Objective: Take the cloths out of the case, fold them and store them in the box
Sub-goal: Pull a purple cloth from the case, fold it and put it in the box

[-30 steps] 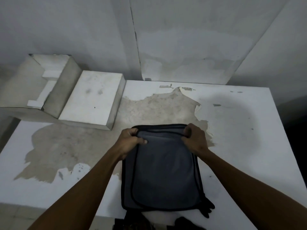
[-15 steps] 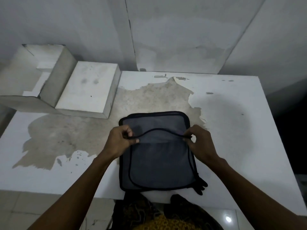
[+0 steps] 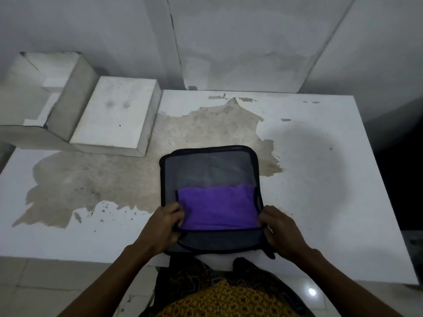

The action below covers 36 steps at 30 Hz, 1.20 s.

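Grey mesh zip case [image 3: 209, 172] flap gripped by left hand [image 3: 163, 225] and right hand [image 3: 282, 229]; flap should be peeled fully, purple cloth [image 3: 216, 209] then lifted out.

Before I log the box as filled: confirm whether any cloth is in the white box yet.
No. The purple cloth still lies inside the open case, and the white box shows no cloth.

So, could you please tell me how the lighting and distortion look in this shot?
Head view: dim overall; a round shadow falls on the table right of the case; a bright glare spot sits on the floor; wide-angle lens tilts the wall seams.
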### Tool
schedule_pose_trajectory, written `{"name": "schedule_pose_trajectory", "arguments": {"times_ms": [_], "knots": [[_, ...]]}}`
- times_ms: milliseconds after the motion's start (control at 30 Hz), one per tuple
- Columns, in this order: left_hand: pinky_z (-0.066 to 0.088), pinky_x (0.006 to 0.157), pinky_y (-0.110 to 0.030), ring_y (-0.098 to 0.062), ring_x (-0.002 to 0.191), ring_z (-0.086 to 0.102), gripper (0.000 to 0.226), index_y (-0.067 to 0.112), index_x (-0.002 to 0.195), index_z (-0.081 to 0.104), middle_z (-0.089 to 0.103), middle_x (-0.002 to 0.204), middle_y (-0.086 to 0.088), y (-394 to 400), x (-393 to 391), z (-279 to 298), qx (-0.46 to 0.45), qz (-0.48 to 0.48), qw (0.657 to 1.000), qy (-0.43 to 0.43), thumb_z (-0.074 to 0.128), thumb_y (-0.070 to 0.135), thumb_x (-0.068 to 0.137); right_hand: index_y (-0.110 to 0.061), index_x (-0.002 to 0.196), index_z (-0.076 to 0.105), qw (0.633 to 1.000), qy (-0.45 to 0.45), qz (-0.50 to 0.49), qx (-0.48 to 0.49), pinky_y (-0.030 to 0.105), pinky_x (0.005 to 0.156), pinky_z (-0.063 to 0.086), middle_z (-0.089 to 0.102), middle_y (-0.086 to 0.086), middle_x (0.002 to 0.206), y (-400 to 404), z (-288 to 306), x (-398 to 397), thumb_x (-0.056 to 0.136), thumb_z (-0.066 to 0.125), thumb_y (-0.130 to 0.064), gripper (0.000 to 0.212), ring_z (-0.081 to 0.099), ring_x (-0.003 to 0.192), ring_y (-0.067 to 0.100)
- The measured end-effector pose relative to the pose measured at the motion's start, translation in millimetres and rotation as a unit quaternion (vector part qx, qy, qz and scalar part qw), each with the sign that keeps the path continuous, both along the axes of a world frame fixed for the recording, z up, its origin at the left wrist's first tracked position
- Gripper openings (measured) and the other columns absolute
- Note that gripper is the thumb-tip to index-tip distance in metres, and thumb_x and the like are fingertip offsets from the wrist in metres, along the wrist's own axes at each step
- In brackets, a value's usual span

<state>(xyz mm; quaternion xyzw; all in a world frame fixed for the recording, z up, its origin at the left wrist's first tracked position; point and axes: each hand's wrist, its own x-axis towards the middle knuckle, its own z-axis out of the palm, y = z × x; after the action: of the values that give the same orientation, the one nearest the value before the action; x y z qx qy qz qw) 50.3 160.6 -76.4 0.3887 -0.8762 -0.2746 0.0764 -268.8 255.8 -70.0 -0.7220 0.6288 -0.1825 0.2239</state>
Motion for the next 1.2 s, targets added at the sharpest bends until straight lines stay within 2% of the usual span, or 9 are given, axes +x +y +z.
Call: {"name": "schedule_pose_trajectory", "arguments": {"times_ms": [100,333,600,700,800,900,967,1067,1200], "knots": [[0.052,0.061,-0.033,-0.024,0.078,0.063,0.018,0.012,0.069,0.056,0.064,0.1,-0.007,14,5,-6,-0.018,-0.007,0.999,-0.028,0.07,0.012,0.057,-0.002,0.066,0.059,0.999,0.018,0.024,-0.013,0.035,0.045,0.049,0.06,0.011,0.073,7,-3,-1,0.055,0.064,0.024,0.028,0.058,0.062,0.026],[0.054,0.072,-0.025,-0.023,0.089,0.065,0.016,0.014,0.071,0.062,0.065,0.114,-0.008,27,11,-6,-0.019,-0.019,0.999,-0.037,0.056,0.027,0.066,-0.004,0.061,0.06,0.998,0.031,0.049,-0.022,0.02,0.046,0.04,0.063,0.009,0.075,18,-6,-4,0.051,0.072,0.018,0.027,0.056,0.066,0.018],[0.053,0.077,-0.024,-0.022,0.095,0.066,0.02,0.014,0.066,0.066,0.065,0.115,-0.008,37,10,-4,-0.015,-0.03,0.999,-0.036,0.066,0.034,0.064,-0.003,0.059,0.057,0.997,0.018,0.063,-0.031,0.022,0.047,0.039,0.062,0.01,0.075,28,-4,-6,0.055,0.067,0.011,0.018,0.057,0.064,0.022],[0.052,0.074,-0.028,-0.019,0.093,0.064,0.03,0.014,0.061,0.069,0.066,0.111,-0.006,40,9,-9,-0.024,-0.019,0.999,-0.028,0.069,0.042,0.072,-0.003,0.057,0.057,0.997,0.007,0.072,-0.04,0.025,0.045,0.043,0.06,0.01,0.073,28,-7,-6,0.053,0.067,0.012,0.019,0.058,0.064,0.024],[0.053,0.071,-0.033,-0.022,0.091,0.066,0.038,0.011,0.058,0.072,0.069,0.108,-0.008,39,7,-14,-0.051,-0.018,0.998,-0.023,0.062,0.037,0.085,-0.006,0.054,0.058,0.997,-0.002,0.073,-0.029,0.025,0.045,0.044,0.06,0.007,0.071,29,-8,-6,0.05,0.064,0.008,0.016,0.058,0.065,0.023],[0.055,0.071,-0.034,-0.025,0.089,0.067,0.027,0.011,0.061,0.073,0.069,0.106,-0.009,35,4,-13,-0.044,-0.027,0.998,-0.044,0.071,0.03,0.079,-0.01,0.054,0.06,0.999,-0.009,0.044,-0.008,0.025,0.047,0.046,0.06,0.004,0.068,25,-11,-5,0.054,0.062,-0.003,0.007,0.059,0.063,0.021],[0.056,0.07,-0.032,-0.022,0.086,0.066,0.02,0.01,0.069,0.072,0.068,0.101,-0.008,32,0,-11,-0.03,0.0,0.999,-0.028,0.072,0.029,0.076,-0.011,0.06,0.062,1.0,-0.019,-0.019,-0.002,0.028,0.05,0.049,0.061,0.003,0.067,17,-12,-2,0.065,0.064,-0.009,0.006,0.058,0.061,0.021],[0.053,0.073,-0.031,-0.021,0.089,0.061,0.024,0.008,0.091,0.067,0.065,0.101,-0.009,20,-12,-7,-0.017,0.12,0.992,0.034,0.053,0.026,0.086,-0.012,0.081,0.065,0.991,-0.037,-0.129,-0.018,0.031,0.057,0.05,0.062,0.003,0.079,-4,-14,4,0.082,0.066,-0.009,0.003,0.059,0.068,0.018],[0.044,0.088,-0.035,-0.029,0.114,0.049,0.034,0.008,0.125,0.053,0.051,0.127,-0.015,-16,-29,-8,0.013,0.263,0.964,0.02,0.053,0.021,0.094,-0.014,0.124,0.054,0.973,-0.053,-0.22,0.052,0.036,0.08,0.051,0.056,0.009,0.115,-39,-17,9,0.094,0.055,-0.024,0.032,0.054,0.104,0.023]]}}
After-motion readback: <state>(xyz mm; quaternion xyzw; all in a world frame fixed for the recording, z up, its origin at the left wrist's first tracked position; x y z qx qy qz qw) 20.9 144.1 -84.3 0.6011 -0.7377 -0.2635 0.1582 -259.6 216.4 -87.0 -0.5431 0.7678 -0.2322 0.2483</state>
